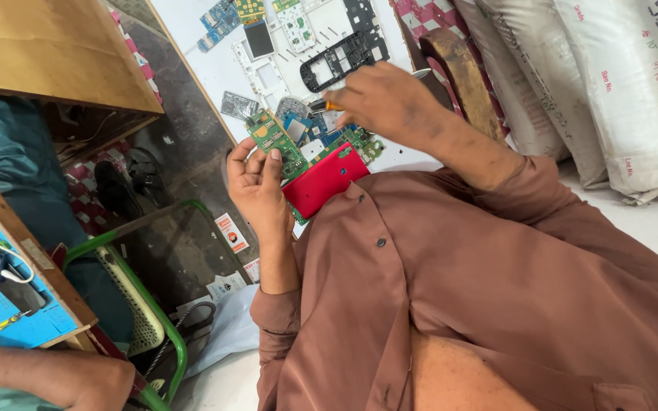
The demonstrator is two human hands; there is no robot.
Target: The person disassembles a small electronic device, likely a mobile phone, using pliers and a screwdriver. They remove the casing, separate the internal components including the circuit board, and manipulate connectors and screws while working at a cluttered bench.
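Left hand (257,183) pinching green circuit board (277,143) between thumb and fingers, above near edge of white board (215,72). Right hand (382,99) closed around screwdriver (327,105), tip near loose parts. Red phone shell (325,179) just beside; black phone frame (342,57) farther in.

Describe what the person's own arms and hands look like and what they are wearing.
Both hands, the left hand and the right hand, are bare: no gloves, rings or watch show. The right hand and forearm carry dark grimy smudges. Each arm wears a rust-brown shirt sleeve pushed up to bunch near the elbow; the shirt has small dark buttons.
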